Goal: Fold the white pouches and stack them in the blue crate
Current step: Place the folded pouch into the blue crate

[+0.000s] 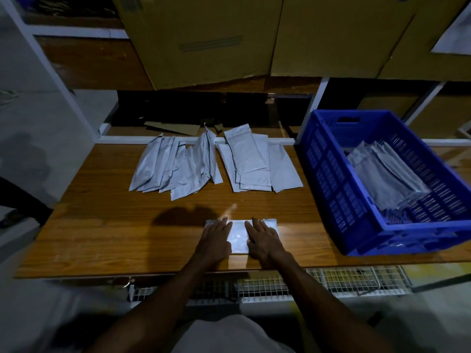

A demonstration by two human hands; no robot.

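Observation:
A folded white pouch (239, 235) lies flat near the front edge of the wooden table (102, 225). My left hand (215, 240) presses on its left part with fingers spread. My right hand (263, 239) lies palm down on its right part. Neither hand grips it. Two loose piles of unfolded white pouches lie at the back of the table: a fanned pile (175, 166) on the left and a flatter pile (257, 161) on the right. The blue crate (331, 179) stands at the table's right end with several folded pouches (384, 177) stacked inside.
Large cardboard boxes (216, 39) fill the shelf above the table's back. A white shelf frame (58, 80) runs along the left. A wire mesh rack (305, 281) sits under the table's front edge. Cardboard scraps (173, 127) lie behind the pouches.

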